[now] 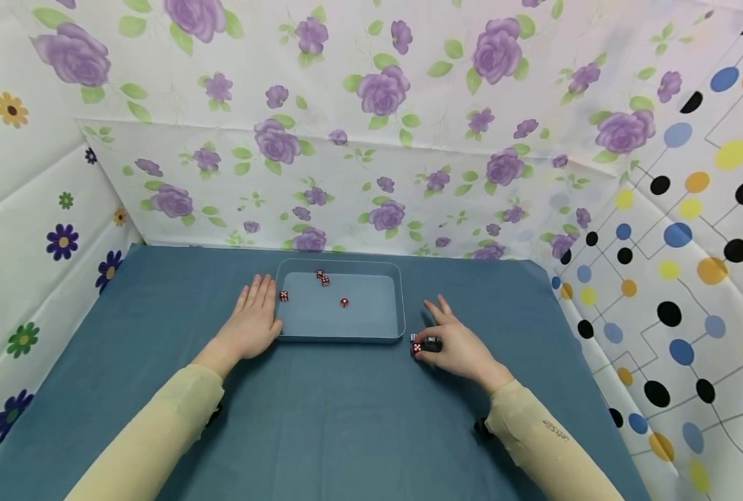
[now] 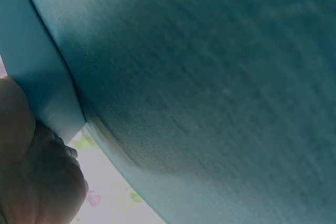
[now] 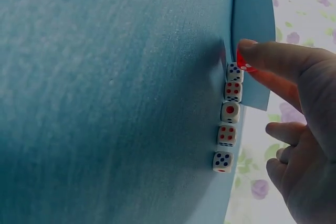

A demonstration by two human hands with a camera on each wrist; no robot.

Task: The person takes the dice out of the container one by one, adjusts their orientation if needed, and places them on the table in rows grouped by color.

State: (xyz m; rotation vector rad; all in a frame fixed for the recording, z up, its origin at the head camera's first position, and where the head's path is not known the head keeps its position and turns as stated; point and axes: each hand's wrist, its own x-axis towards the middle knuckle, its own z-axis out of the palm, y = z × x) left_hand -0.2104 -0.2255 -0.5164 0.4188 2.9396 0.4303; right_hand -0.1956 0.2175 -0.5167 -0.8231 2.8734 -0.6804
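My left hand (image 1: 249,321) lies with straight fingers along the left side of a shallow blue tray (image 1: 340,339), touching it. Inside the tray are several red dice, one (image 1: 344,303) near the middle and another (image 1: 284,296) by the left wall. Right of the tray, my right hand (image 1: 465,348) pinches a red die (image 3: 243,60) between thumb and forefinger, its other fingers spread. The red die is right by the end of a row of several white dice, one of them a white die (image 3: 230,112) showing a single red pip. The left wrist view shows my left hand (image 2: 44,177) against the tray wall.
A blue cloth (image 1: 346,417) covers the table. Something small and black (image 1: 433,344) shows beside the right fingers, its kind unclear. A flowered sheet (image 1: 346,174) hangs behind, with a daisy-patterned sheet (image 1: 33,278) on the left and a dotted sheet (image 1: 678,278) on the right.
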